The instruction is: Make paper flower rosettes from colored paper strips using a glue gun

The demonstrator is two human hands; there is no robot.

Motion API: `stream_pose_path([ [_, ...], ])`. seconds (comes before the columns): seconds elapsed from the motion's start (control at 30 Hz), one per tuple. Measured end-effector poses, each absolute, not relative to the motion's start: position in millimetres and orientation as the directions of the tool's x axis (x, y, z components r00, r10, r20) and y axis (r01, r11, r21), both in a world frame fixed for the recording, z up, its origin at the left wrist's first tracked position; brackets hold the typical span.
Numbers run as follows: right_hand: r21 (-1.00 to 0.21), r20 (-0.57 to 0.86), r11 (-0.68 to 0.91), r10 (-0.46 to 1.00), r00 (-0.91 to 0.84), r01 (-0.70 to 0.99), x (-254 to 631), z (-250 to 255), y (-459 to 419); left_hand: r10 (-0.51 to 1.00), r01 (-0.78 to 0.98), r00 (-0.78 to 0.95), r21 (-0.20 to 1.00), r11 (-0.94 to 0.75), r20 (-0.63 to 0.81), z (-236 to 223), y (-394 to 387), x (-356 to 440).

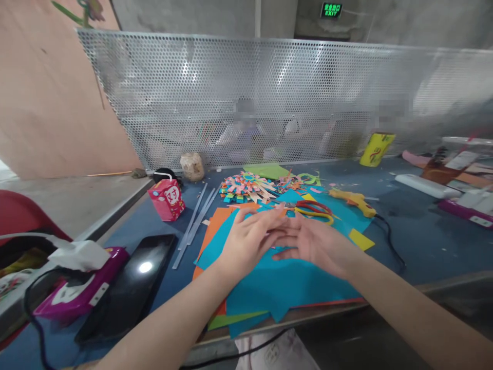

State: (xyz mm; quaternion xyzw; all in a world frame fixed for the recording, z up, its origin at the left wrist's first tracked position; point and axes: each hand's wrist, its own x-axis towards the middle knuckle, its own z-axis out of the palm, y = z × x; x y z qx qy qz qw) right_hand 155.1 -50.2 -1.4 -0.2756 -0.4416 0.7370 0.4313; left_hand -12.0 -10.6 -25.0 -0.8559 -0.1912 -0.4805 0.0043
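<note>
My left hand (248, 240) and my right hand (314, 245) meet over a stack of blue paper sheets (285, 285), with orange and green sheets under it. The fingers of both hands are stretched out and touch each other; I see nothing held in them. Just beyond my fingertips lie scissors with red and yellow handles (314, 209). Farther back sits a round craft piece of colourful paper strips (246, 187). A yellow glue gun (352, 202) lies to the right of the scissors.
A black phone (133, 285), a purple tissue pack (77, 290) and a pink drink carton (167, 199) are at the left. Grey glue sticks (194, 221) lie beside the paper. A perforated metal screen (269, 97) closes the back; people sit behind it. A yellow cup (376, 149) stands at right.
</note>
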Motion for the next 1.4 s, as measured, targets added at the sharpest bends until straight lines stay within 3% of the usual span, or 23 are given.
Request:
stream_pose_path([
  [0.07, -0.882, -0.031, -0.269, 0.853, -0.522, -0.387, 155, 1, -52, 0.399, 0.31, 0.421, 0.284, -0.907, 0.815, -25, -13, -10],
  [0.13, -0.875, -0.045, -0.295, 0.839, -0.543, -0.385, 156, 2, -53, 0.56, 0.229, 0.304, 0.511, -0.829, 0.771, -22, -16, -8],
  [0.2, -0.881, -0.057, -0.285, 0.856, -0.513, -0.377, 158, 1, -53, 0.719, 0.09, 0.184, 0.716, -0.692, 0.671, -17, -17, -6],
  [0.27, -0.906, -0.062, -0.233, 0.899, -0.434, -0.353, 160, -4, -50, 0.811, -0.038, 0.105, 0.818, -0.574, 0.575, -12, -15, -6],
  [0.37, -0.951, -0.006, -0.094, 0.958, -0.288, -0.293, 163, -11, -46, 0.865, -0.137, 0.053, 0.861, -0.489, 0.499, -7, -11, -8],
  [0.47, -0.988, 0.112, 0.09, 0.977, -0.183, -0.125, 167, -12, -44, 0.884, -0.174, 0.058, 0.876, -0.449, 0.465, -6, -10, -7],
  [0.67, -0.936, 0.296, 0.28, 0.954, 0.049, 0.214, 180, -9, -48, 0.886, -0.094, 0.169, 0.902, -0.421, 0.432, -11, -15, -2],
  [0.73, -0.871, 0.411, 0.341, 0.9, 0.147, 0.354, 189, -7, -49, 0.874, -0.034, 0.214, 0.897, -0.44, 0.436, -14, -15, 0],
  [0.8, -0.713, 0.611, 0.372, 0.746, 0.265, 0.595, 206, -1, -51, 0.866, 0.021, 0.257, 0.893, -0.45, 0.43, -17, -14, 0],
  [0.87, -0.54, 0.756, 0.297, 0.582, 0.299, 0.787, 230, 6, -57, 0.866, 0.062, 0.277, 0.892, -0.448, 0.416, -19, -13, 0],
  [0.9, -0.538, 0.762, 0.262, 0.558, 0.328, 0.801, 245, 11, -60, 0.871, 0.079, 0.274, 0.893, -0.443, 0.408, -20, -13, 0],
  [0.93, -0.619, 0.713, 0.251, 0.577, 0.399, 0.744, 260, 15, -65, 0.877, 0.094, 0.262, 0.894, -0.438, 0.402, -20, -12, 0],
  [1.0, -0.869, 0.428, 0.192, 0.754, 0.498, 0.457, 290, 22, -75, 0.889, 0.113, 0.231, 0.897, -0.428, 0.395, -21, -9, -1],
  [1.07, -0.972, 0.174, 0.047, 0.799, 0.575, 0.23, 312, 26, -87, 0.889, 0.11, 0.203, 0.892, -0.438, 0.411, -22, -6, -2],
  [1.1, -0.988, 0.126, 0.049, 0.808, 0.575, 0.147, 318, 26, -93, 0.881, 0.104, 0.19, 0.884, -0.456, 0.433, -23, -4, -3],
  [1.2, -0.978, 0.149, 0.196, 0.896, 0.417, -0.072, 313, 25, -111, 0.846, 0.111, 0.174, 0.844, -0.525, 0.504, -24, -3, -1],
  [1.3, -0.959, 0.155, 0.203, 0.96, 0.234, -0.198, 284, 28, -126, 0.822, 0.139, 0.26, 0.823, -0.551, 0.506, -18, -13, 7],
  [1.37, -0.969, 0.186, 0.211, 0.966, 0.18, -0.131, 263, 34, -132, 0.783, 0.137, 0.37, 0.805, -0.578, 0.5, -10, -26, 17],
  [1.4, -0.968, 0.243, 0.25, 0.957, 0.161, -0.019, 254, 37, -133, 0.75, 0.128, 0.415, 0.783, -0.609, 0.516, -5, -34, 22],
])
